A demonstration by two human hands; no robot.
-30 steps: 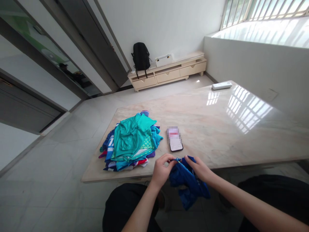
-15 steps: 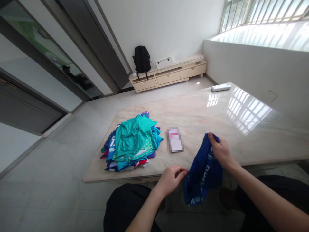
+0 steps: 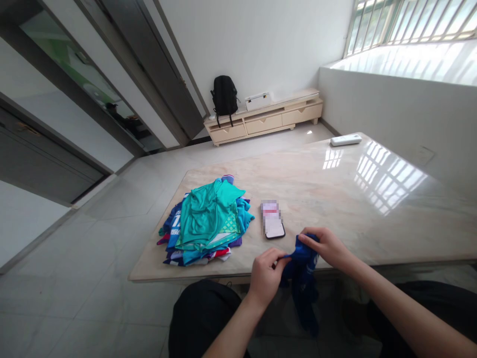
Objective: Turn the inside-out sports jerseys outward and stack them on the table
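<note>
A dark blue jersey (image 3: 304,283) with pale lettering hangs bunched over the table's near edge. My left hand (image 3: 266,273) pinches one side of its cloth between thumb and fingers. The top of the same garment is gripped by my right hand (image 3: 324,246), a short way to the right. Its lower part dangles in the shade below the tabletop, where its shape is hard to make out. To the left lies a heap of jerseys (image 3: 210,219), a teal one on top and blue, purple and red cloth beneath. A phone (image 3: 273,220) with a blurred screen lies just beyond my hands.
The marble-look table (image 3: 294,184) fills the middle, with a white oblong device (image 3: 346,139) at its far edge. Beyond stands a low cabinet (image 3: 265,122) bearing a black backpack (image 3: 224,94) and a white box (image 3: 258,101). My knees are under the near edge.
My right hand has moved left and down, closer to my left hand. The blue jersey, spread between them before, now hangs bunched and narrower. The view has shifted slightly.
</note>
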